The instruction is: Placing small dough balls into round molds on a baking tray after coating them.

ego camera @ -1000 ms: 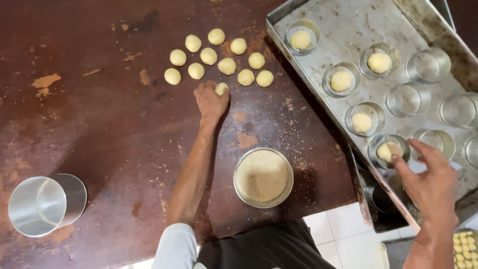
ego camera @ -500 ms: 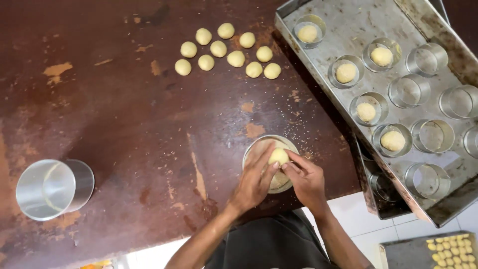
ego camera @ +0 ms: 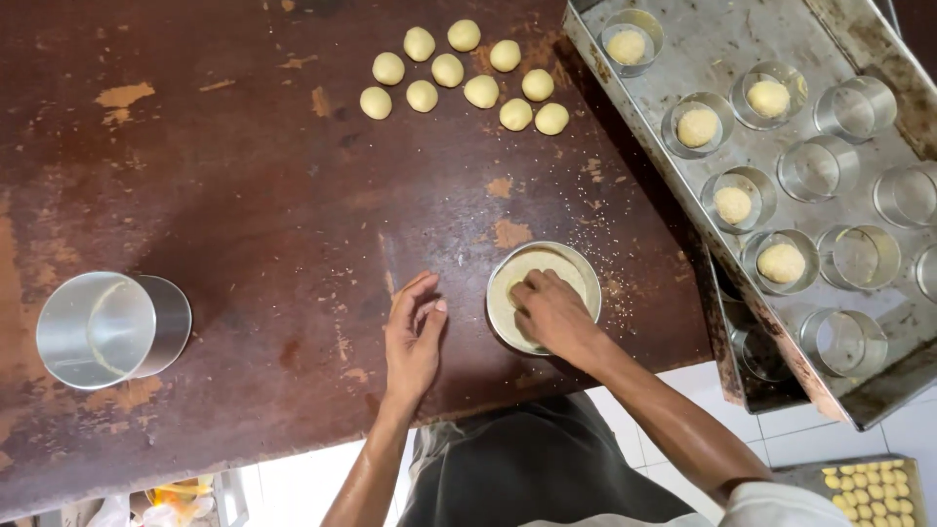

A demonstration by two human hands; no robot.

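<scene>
Now right hand (ego camera: 554, 314) fingers press closed into the crumb bowl (ego camera: 586, 273); left hand (ego camera: 414, 337) rests open on table (ego camera: 244, 215).

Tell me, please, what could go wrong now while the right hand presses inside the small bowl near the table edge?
1. The bowl of crumbs sits close to the table's front edge; a hard push by the right hand might tip it off.
2. The left hand lies flat beside the bowl, not steadying it.
3. The tray of metal cups overhangs the table edge and may be knocked.
</scene>
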